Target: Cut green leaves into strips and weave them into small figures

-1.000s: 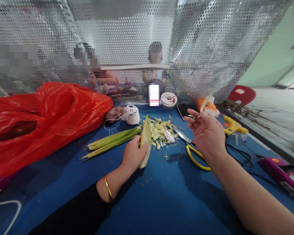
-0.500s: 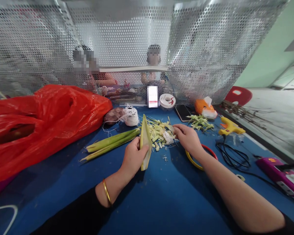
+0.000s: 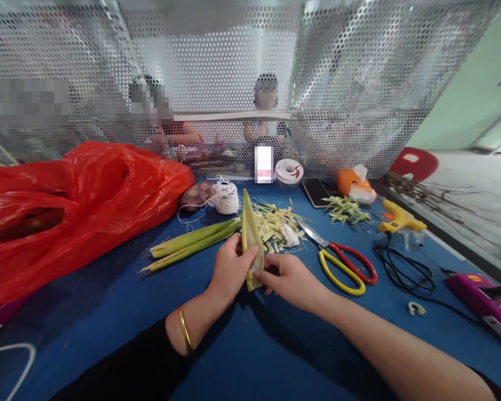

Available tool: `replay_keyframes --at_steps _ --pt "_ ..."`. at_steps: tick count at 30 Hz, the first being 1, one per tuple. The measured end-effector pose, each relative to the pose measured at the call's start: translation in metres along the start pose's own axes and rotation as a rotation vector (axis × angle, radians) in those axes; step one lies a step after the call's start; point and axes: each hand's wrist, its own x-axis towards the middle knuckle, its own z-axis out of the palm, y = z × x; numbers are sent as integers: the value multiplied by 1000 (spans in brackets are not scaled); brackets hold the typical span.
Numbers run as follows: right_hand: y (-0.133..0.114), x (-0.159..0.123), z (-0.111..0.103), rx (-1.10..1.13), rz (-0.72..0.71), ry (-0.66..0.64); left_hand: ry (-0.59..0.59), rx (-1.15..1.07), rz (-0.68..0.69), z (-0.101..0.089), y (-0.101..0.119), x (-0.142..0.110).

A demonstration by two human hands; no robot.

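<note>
Near the frame's centre, I see the leaf (image 3: 250,231), tip upward, the left hand (image 3: 230,266) clasping its side between thumb and fingers, the right hand (image 3: 291,279) pinching its lower edge. Scraps (image 3: 271,223) lie just behind; scissors (image 3: 325,244) rest right of centre.

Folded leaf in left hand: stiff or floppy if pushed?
The folded leaf probably has some stiffness: its tip stands up above the left hand. Likely light, given its thin edges. It may bend further along its fold.
</note>
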Motion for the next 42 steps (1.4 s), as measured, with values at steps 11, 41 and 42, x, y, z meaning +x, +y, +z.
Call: replay_keyframes --at_steps 11,41,42 --pt "5 9 -13 142 57 196 -199 -37 -278 3 6 -6" --pt "-3 10 -17 457 185 136 -260 -234 -449 2 10 -5" --pt "-3 10 -17 472 201 117 -258 -233 -449 2 11 -5"
